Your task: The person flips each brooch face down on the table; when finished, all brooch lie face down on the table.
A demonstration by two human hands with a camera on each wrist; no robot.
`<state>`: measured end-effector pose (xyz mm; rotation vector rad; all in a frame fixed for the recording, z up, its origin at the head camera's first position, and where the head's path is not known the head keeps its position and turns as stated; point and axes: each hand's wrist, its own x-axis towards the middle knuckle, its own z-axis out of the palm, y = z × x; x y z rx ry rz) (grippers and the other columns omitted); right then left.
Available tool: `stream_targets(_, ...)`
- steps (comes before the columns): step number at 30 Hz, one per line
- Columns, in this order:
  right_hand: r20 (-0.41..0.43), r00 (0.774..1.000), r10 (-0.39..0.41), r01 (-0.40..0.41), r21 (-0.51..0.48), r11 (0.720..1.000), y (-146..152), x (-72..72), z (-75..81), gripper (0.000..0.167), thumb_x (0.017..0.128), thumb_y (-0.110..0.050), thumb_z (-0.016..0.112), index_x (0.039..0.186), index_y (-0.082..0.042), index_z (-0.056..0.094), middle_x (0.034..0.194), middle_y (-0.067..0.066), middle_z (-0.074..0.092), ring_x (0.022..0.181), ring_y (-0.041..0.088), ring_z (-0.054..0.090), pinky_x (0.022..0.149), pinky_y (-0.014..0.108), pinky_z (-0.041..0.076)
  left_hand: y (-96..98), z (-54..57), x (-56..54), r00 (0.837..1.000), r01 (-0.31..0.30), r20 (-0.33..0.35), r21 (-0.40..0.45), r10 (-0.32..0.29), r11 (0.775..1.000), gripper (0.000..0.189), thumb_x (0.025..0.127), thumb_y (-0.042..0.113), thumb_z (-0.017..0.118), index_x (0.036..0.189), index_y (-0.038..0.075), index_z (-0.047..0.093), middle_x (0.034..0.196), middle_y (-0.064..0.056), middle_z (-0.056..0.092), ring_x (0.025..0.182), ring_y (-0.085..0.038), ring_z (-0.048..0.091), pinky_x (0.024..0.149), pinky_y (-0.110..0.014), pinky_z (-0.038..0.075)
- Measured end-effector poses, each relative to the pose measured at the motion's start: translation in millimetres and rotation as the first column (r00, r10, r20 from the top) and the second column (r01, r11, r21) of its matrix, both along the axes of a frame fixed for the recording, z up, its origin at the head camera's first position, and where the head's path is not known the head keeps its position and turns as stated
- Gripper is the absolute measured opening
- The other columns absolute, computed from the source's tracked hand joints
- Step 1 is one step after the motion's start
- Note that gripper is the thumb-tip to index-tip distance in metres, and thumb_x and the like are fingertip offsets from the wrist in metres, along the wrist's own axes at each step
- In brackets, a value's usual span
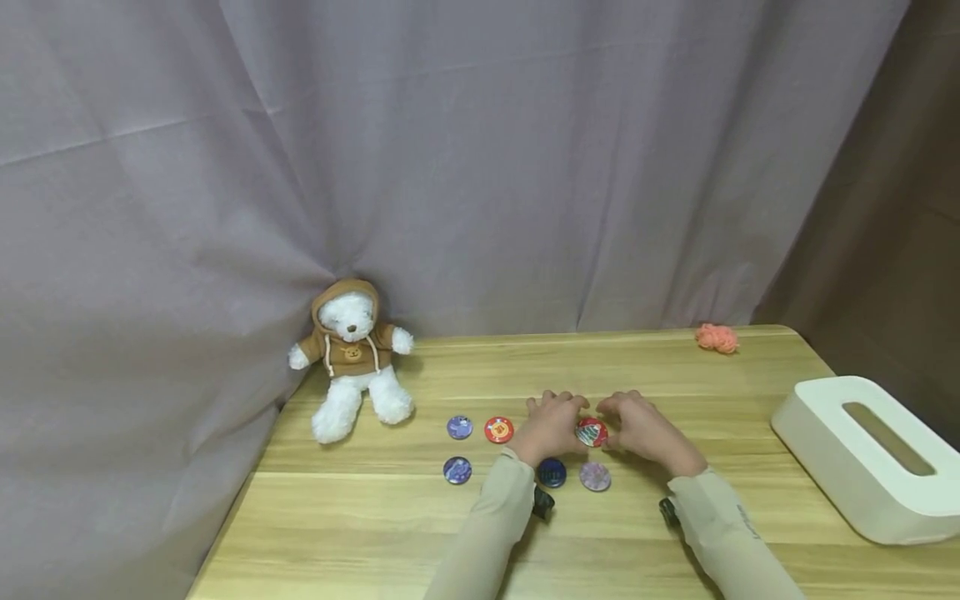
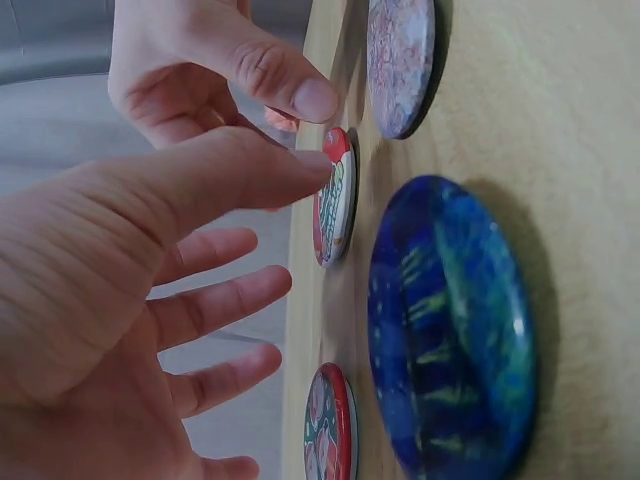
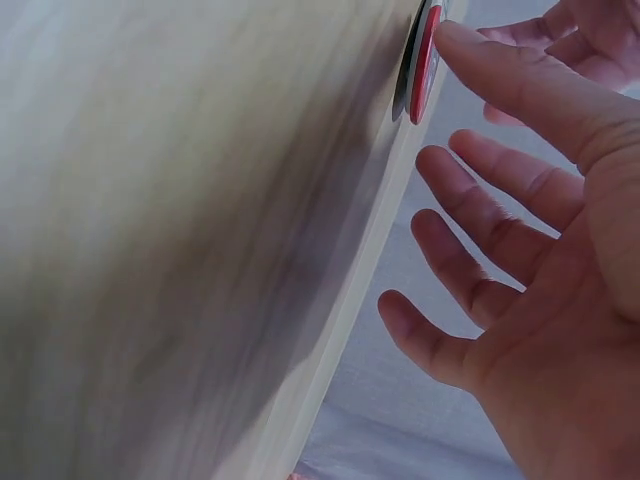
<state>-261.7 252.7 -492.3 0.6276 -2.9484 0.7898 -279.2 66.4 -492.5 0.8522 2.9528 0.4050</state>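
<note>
A red round badge with a tree picture (image 1: 592,432) lies on the wooden table between the two hands. My left hand (image 1: 555,427) is at its left side, thumb tip right at the badge's rim and the other fingers spread apart in the left wrist view. From the right, my right hand (image 1: 643,429) reaches in with its thumb at the badge's edge and fingers loosely spread. Below the left hand lies a dark blue badge (image 1: 552,472), beside a pale pink marbled badge (image 1: 596,477). Another red badge (image 2: 330,430) shows in the left wrist view; the left hand hides it from the head camera.
Further left lie a red badge (image 1: 498,430), a purple badge (image 1: 460,427) and a blue-violet badge (image 1: 457,470). A white teddy bear (image 1: 352,358) in a brown hoodie sits at the back left. A white tissue box (image 1: 832,450) stands right; a coral fluffy bundle (image 1: 717,338) lies behind.
</note>
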Motion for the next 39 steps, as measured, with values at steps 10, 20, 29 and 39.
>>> stream_targets(10, 0.032, 0.999, 0.007, -0.007, -0.021, 1.000, -0.7, -7.9, -7.8, 0.046, 0.064, -0.006, 0.090, 0.104, 0.003, 0.071, 0.100, 0.010, 0.069, 0.094, 0.031, 0.057, 0.093, 0.060, 0.043, 0.8, -3.6, -2.7, 0.999, -0.034, -0.001, 0.020, 0.034, 0.999, 0.061, 0.068, 0.035, 0.092, 0.123, 0.023, 0.070, 0.114, 0.007, 0.066, 0.111, -0.021, 0.053, 0.104, -0.066, 0.029)
stream_targets(20, 0.023, 0.998, 0.056, -0.055, -0.060, 0.997, 0.9, -10.1, -9.8, 0.036, 0.062, 0.002, 0.088, 0.093, -0.005, 0.072, 0.093, 0.002, 0.072, 0.091, 0.027, 0.064, 0.090, 0.054, 0.047, 4.2, -5.9, -1.9, 0.999, -0.040, 0.026, 0.064, 0.038, 0.997, 0.044, 0.066, 0.021, 0.093, 0.106, 0.025, 0.073, 0.100, 0.013, 0.069, 0.096, -0.016, 0.053, 0.103, -0.070, 0.026)
stream_targets(29, 0.041, 0.997, 0.068, -0.065, -0.081, 0.995, -2.0, -8.4, -9.1, 0.036, 0.063, 0.006, 0.086, 0.095, -0.002, 0.073, 0.097, 0.006, 0.073, 0.095, 0.031, 0.066, 0.091, 0.054, 0.049, 4.8, -7.7, 0.4, 0.998, -0.061, 0.041, 0.116, 0.057, 0.991, 0.044, 0.066, 0.017, 0.093, 0.106, 0.024, 0.075, 0.099, 0.014, 0.072, 0.098, -0.016, 0.055, 0.102, -0.065, 0.028)
stream_targets(39, 0.010, 0.991, 0.137, -0.135, -0.088, 0.987, 1.4, -6.3, -5.8, 0.028, 0.071, 0.003, 0.084, 0.097, -0.001, 0.075, 0.094, 0.003, 0.072, 0.089, 0.025, 0.066, 0.083, 0.047, 0.053, 8.6, -10.2, -1.3, 0.999, -0.019, 0.029, 0.072, 0.017, 0.997, 0.038, 0.069, 0.018, 0.090, 0.105, 0.023, 0.078, 0.103, 0.011, 0.071, 0.103, -0.017, 0.058, 0.099, -0.060, 0.033)
